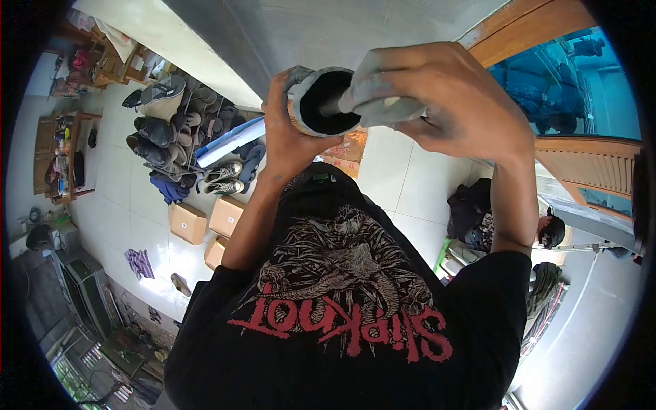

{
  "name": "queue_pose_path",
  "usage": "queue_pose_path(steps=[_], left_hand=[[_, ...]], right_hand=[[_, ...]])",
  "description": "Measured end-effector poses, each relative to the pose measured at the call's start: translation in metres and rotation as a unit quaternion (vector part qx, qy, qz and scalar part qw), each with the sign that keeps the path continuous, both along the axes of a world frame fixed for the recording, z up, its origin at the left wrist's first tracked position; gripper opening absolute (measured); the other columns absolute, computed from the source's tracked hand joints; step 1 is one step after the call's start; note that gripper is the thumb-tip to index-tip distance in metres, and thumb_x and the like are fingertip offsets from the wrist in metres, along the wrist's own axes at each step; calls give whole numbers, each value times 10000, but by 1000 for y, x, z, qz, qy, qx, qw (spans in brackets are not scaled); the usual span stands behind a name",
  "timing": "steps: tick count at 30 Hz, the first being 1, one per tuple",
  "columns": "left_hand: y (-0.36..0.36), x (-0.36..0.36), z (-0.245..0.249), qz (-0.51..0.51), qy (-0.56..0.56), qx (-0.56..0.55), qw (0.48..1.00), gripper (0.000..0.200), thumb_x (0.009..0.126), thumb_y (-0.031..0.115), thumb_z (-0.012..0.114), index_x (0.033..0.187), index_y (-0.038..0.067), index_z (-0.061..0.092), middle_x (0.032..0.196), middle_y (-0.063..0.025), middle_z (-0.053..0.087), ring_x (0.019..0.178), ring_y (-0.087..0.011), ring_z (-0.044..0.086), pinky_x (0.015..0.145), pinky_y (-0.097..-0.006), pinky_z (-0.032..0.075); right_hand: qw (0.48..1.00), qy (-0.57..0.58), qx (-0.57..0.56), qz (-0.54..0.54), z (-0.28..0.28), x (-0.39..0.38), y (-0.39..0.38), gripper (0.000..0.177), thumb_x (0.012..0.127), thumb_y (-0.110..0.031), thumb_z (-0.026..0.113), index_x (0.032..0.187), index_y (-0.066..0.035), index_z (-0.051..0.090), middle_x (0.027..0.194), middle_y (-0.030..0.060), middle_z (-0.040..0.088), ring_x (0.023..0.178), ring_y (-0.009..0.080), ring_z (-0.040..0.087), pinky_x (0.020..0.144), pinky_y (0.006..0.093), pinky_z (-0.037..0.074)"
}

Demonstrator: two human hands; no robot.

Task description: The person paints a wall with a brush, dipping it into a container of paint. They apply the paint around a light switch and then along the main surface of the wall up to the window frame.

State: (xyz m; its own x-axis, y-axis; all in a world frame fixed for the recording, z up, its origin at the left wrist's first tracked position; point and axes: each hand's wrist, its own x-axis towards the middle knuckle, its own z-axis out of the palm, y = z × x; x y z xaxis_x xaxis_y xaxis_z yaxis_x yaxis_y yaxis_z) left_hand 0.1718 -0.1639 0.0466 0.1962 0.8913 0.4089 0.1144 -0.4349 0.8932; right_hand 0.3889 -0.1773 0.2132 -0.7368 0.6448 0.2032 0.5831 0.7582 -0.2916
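Observation:
A round, tube-like cup (298,113) with a grey, crusted rim and a dark inside is held up in front of my chest, its mouth facing me. My left hand (288,137) is wrapped around its side, with grey smears on the fingers. At the right of the mouth is my right hand (471,102), its fingers bent together and coated in grey paste. A grey finger or slim tip from that hand reaches into the opening. I cannot tell whether those fingers pinch anything.
Shoes (154,140) fill a rack at left, near sneakers (224,179) and cardboard boxes (188,223) on the tiled floor. A grey wall surface (301,34) stands close ahead. At right are a wood-framed blue window (547,82) and a person (478,215) low down.

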Motion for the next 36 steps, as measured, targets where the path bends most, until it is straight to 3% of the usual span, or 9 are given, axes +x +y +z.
queue_pose_path(steps=[4, 10, 17, 23, 26, 28, 29, 33, 36], left_hand=[[-1, 5, 5, -7, 10, -2, 1000, 932, 460, 149, 942, 1260, 37, 477, 1178, -126, 561, 1081, -313, 592, 965, -410, 441], [-1, 8, 6, -20, 15, -8, 1000, 936, 457, 155, 938, 1263, 45, 475, 1179, -127, 563, 1052, -318, 598, 977, -410, 420], [-3, 14, -1, -19, 32, 8, 999, 928, 476, 184, 923, 1275, 50, 469, 1150, -121, 591, 1057, -314, 598, 976, -417, 412], [3, 18, 1, -35, 30, -11, 999, 885, 505, 206, 918, 1259, 53, 480, 1115, -124, 624, 1042, -307, 623, 941, -418, 433], [6, 22, 4, -20, 54, 0, 998, 863, 520, 217, 917, 1249, 51, 487, 1115, -130, 634, 1030, -307, 635, 937, -412, 439], [8, 23, 11, -20, 72, -4, 997, 847, 541, 218, 910, 1255, 46, 488, 1124, -133, 635, 1040, -305, 635, 951, -406, 434], [9, 24, 13, -22, 58, -3, 998, 845, 550, 216, 908, 1261, 43, 487, 1128, -132, 635, 1051, -304, 635, 956, -408, 436], [14, 25, 14, -26, 61, 9, 998, 837, 569, 216, 901, 1274, 33, 489, 1143, -136, 633, 1093, -295, 631, 959, -424, 467], [18, 26, 20, -41, 38, 12, 998, 828, 572, 216, 899, 1269, 26, 496, 1151, -145, 634, 1094, -295, 636, 960, -425, 481]], right_hand=[[991, 94, 33, 95, 8, 2, 6, 568, 508, -90, 763, 1070, -61, 692, 1115, 172, 651, 970, 378, 646, 787, 439, 531], [998, -29, -27, 49, 2, 7, 0, 531, 557, -90, 778, 1072, -19, 670, 1154, 222, 640, 1004, 393, 649, 811, 442, 530], [996, 25, -52, 65, 3, 15, 9, 493, 605, -61, 779, 1078, 18, 665, 1140, 230, 648, 1002, 402, 647, 852, 453, 524], [994, 63, 45, 82, 0, 22, 8, 495, 605, -60, 793, 1080, 11, 673, 1091, 224, 672, 912, 367, 691, 775, 406, 552], [991, 113, 46, 53, 19, 24, 9, 391, 734, -94, 751, 1100, 13, 664, 1019, 200, 698, 898, 338, 714, 738, 377, 566], [973, 222, 33, 53, 40, 13, 7, 255, 715, 42, 754, 959, -24, 717, 868, 91, 740, 730, 173, 726, 581, 257, 559], [964, 213, 42, 151, 47, 15, 19, 246, 719, 32, 765, 954, -36, 736, 840, 93, 738, 704, 175, 716, 559, 260, 551], [947, 296, 2, 126, 61, 7, 19, 138, 714, 31, 770, 829, -37, 740, 825, 95, 734, 659, 158, 694, 557, 252, 535], [972, 188, 65, 125, 62, 19, 33, 109, 709, 25, 775, 789, -31, 728, 817, 90, 732, 652, 156, 690, 551, 248, 518]])
